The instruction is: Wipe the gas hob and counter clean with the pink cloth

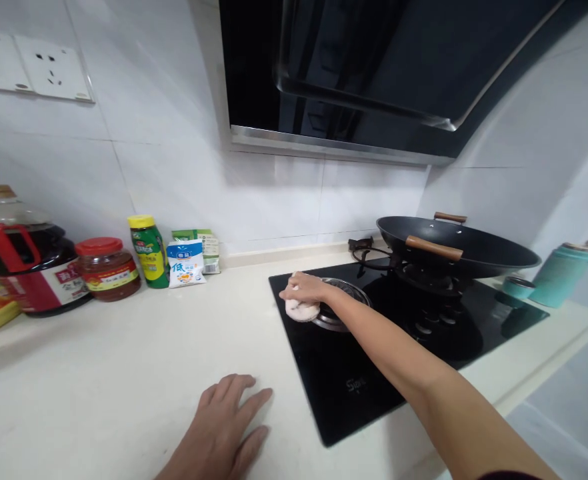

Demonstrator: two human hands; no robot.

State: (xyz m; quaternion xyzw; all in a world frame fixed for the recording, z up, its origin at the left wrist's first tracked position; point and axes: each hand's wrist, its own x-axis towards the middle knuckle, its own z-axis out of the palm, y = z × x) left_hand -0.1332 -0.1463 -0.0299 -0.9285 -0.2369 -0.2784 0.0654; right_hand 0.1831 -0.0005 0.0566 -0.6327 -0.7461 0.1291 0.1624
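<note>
My right hand (307, 288) is closed round a pale, crumpled cloth (303, 311) and presses it on the black glass stove top (329, 380). It is at the left side of the near burner (344, 303), whose metal ring is partly hidden behind my wrist and forearm. My left hand (227, 423) rests on the white countertop (174, 353), left of the stove, with its fingers spread and nothing in them.
A black wok (454, 247) with wooden handles sits on the far burner. Along the wall stand a dark sauce jug (34, 260), a red-lidded jar (108, 270), a green bottle (150, 253) and a salt packet (187, 265). Turquoise containers (561, 275) stand at right, beneath the range hood (344, 67).
</note>
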